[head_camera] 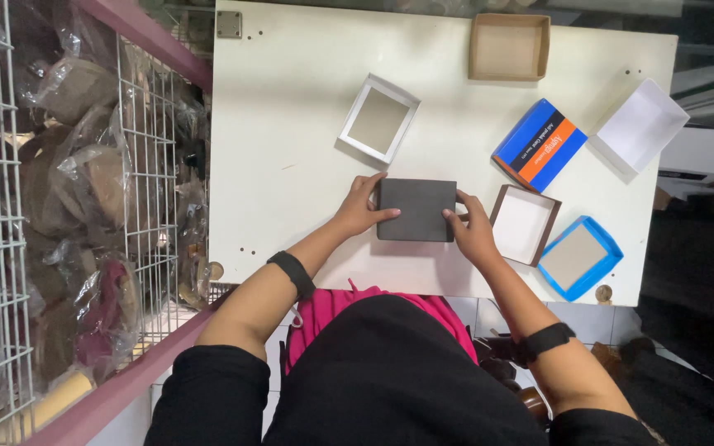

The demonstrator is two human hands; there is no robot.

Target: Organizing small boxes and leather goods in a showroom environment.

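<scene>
A flat, matte dark grey box (pixel 416 210) lies closed on the white table (pixel 291 124); left hand (pixel 359 208) and right hand (pixel 473 231) pinch its short ends.

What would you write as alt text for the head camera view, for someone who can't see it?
Seen from above, a person's left hand and right hand grip opposite ends of a dark grey box on a white table. Open box halves in white, brown and blue lie around it.
</scene>
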